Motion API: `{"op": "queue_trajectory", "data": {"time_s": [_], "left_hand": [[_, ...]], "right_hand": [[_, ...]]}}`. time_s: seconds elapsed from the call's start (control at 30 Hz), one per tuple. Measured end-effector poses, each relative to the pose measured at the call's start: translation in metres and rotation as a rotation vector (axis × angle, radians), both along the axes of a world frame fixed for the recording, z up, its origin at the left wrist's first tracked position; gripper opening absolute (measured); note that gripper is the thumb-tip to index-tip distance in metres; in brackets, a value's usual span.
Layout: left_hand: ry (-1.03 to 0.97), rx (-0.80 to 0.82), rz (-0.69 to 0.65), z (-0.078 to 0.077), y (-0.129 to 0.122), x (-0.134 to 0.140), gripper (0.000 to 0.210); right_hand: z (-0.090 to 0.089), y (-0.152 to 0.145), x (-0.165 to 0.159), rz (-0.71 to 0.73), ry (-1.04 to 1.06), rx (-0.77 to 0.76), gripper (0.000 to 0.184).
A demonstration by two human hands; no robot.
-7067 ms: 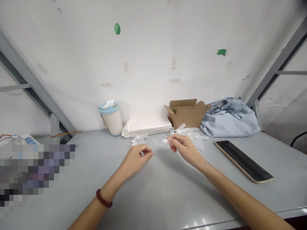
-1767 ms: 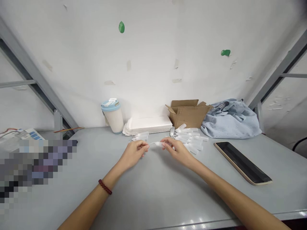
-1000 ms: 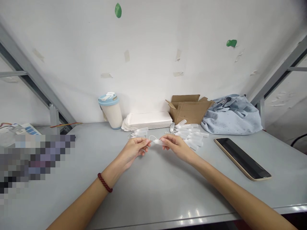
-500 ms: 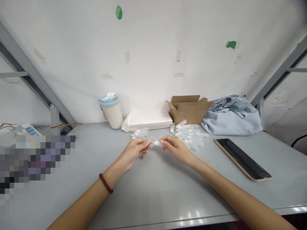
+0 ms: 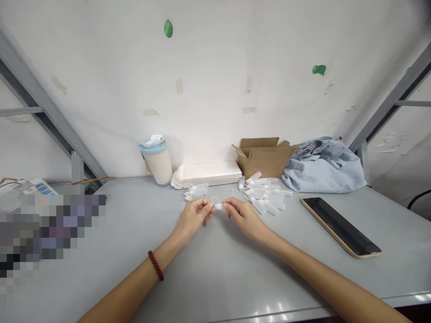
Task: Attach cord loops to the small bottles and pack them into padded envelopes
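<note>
Over the grey table, my left hand point(image 5: 195, 218) and my right hand point(image 5: 244, 216) meet at a small translucent white plastic bottle point(image 5: 218, 207). My right thumb and fingers are closed around its body and hide most of it. My left fingertips pinch at its narrow tip end; what exactly lies between them is too small to make out. A thin white strap loop point(image 5: 216, 199) arches up from the bottle between both hands. Behind my left hand lie a few similar bottles point(image 5: 198, 190), with thin loops. A larger heap of bottles point(image 5: 267, 194) spreads out beyond my right hand.
At the wall stand a cup with a blue lid point(image 5: 156, 161), a stack of white cards or envelopes point(image 5: 208, 172), an open cardboard box point(image 5: 266, 159) and a light blue cloth bag point(image 5: 325, 168). A phone point(image 5: 340, 226) lies at right. Blurred items point(image 5: 54, 229) occupy the left.
Both hands now sit closer together, with less of the bottle showing between them. My left hand has shifted slightly right. The whole view has tilted up a little.
</note>
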State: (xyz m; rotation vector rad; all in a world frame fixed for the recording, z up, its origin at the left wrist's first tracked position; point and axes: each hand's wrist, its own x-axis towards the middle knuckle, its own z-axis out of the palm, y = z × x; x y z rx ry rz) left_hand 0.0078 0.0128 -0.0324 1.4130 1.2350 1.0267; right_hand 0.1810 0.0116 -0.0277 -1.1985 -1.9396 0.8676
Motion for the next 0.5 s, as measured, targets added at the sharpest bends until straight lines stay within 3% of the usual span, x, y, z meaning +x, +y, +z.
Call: {"op": "queue_trajectory", "data": {"time_s": [0.2, 0.4, 0.5], "left_hand": [[-0.025, 0.036, -0.044, 0.01, 0.006, -0.009, 0.025], [0.023, -0.086, -0.11, 0.029, 0.008, -0.037, 0.03], [0.157, -0.164, -0.192, 0.036, 0.007, -0.047, 0.031]], "right_hand": [[-0.004, 0.001, -0.002, 0.025, -0.009, 0.029, 0.025], [-0.004, -0.001, -0.001, 0.026, -0.041, 0.11, 0.023], [-0.007, -0.002, -0.002, 0.035, -0.052, 0.153, 0.021]]}}
